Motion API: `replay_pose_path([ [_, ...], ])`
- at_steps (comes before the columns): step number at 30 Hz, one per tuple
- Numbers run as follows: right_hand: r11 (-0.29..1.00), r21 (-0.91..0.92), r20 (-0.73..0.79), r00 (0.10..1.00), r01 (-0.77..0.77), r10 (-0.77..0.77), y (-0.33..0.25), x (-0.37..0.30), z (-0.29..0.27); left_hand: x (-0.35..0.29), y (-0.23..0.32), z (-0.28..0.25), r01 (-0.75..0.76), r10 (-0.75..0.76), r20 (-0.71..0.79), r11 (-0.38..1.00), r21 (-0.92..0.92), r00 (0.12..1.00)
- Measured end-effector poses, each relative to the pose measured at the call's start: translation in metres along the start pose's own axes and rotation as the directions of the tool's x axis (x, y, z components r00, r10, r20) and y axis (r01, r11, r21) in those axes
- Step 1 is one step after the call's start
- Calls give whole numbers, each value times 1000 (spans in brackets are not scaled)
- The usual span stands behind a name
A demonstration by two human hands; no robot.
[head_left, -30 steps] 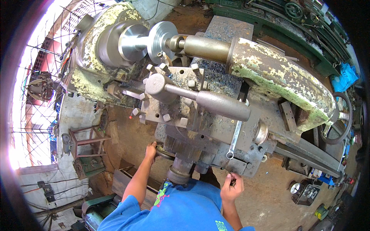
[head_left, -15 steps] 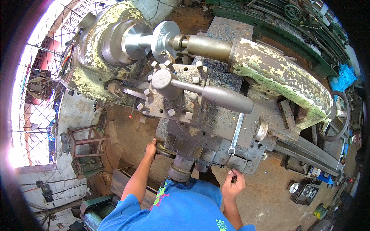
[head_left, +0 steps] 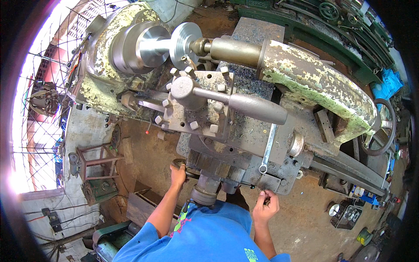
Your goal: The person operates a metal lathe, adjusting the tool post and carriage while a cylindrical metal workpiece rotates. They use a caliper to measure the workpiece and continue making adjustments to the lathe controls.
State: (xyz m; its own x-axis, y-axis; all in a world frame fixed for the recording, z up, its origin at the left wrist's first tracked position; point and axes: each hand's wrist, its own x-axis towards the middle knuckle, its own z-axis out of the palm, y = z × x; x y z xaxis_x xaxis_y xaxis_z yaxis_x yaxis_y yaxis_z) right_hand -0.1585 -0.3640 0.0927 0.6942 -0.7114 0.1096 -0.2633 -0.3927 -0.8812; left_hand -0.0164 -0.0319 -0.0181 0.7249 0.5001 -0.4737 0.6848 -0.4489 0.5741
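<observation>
My left hand (head_left: 177, 175) is wrapped round the rim of a dark handwheel (head_left: 190, 175) on the front of a metal lathe. Fingers curled, my right hand (head_left: 266, 205) is at the lower edge of the lathe carriage (head_left: 286, 174); what it grips there is hidden. Between chuck (head_left: 126, 51) and tailstock centre (head_left: 200, 46) sits a shiny turned metal workpiece (head_left: 187, 43) with a wide disc. The square tool post (head_left: 205, 115), with several bolts, carries a cutting tool close to that disc. A long clamping handle (head_left: 257, 109) lies across its top.
A ring spanner (head_left: 268, 148) rests on the carriage. To the right are the peeling-paint tailstock (head_left: 314, 83) and its handwheel (head_left: 393, 126). A metal stand (head_left: 96, 161) is on the left floor, a crate of parts (head_left: 347, 214) on the right. Another green lathe (head_left: 305, 30) stands behind.
My left hand has moved slightly right along the handwheel, whose knob-like end now shows above the hand. My right hand stays nearly in place. The whole view has shifted a little.
</observation>
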Motion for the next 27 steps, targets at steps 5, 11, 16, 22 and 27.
replay_pose_path([
  [5, 1000, 8, -3, 1000, -6, 6, 1, 0, 1, -13, 22, -7, 50, -48, 42, 998, -38, 998],
  [11, 1000, -8, 3, 1000, -11, 11, -1, 0, 0, -16, 26, -5, 84, -84, -1, 996, -24, 996],
  [16, 1000, 3, 0, 1000, 0, 0, 1, 0, 1, -10, 19, -3, 47, -47, -12, 997, -58, 999],
  [22, 999, 38, 4, 1000, -19, 19, 2, 1, 1, -14, 22, -5, 35, -35, -28, 999, 1, 999],
  [27, 1000, 3, 13, 1000, 6, -6, 0, 1, -1, -12, 21, -5, 30, -26, -50, 997, 65, 998],
])
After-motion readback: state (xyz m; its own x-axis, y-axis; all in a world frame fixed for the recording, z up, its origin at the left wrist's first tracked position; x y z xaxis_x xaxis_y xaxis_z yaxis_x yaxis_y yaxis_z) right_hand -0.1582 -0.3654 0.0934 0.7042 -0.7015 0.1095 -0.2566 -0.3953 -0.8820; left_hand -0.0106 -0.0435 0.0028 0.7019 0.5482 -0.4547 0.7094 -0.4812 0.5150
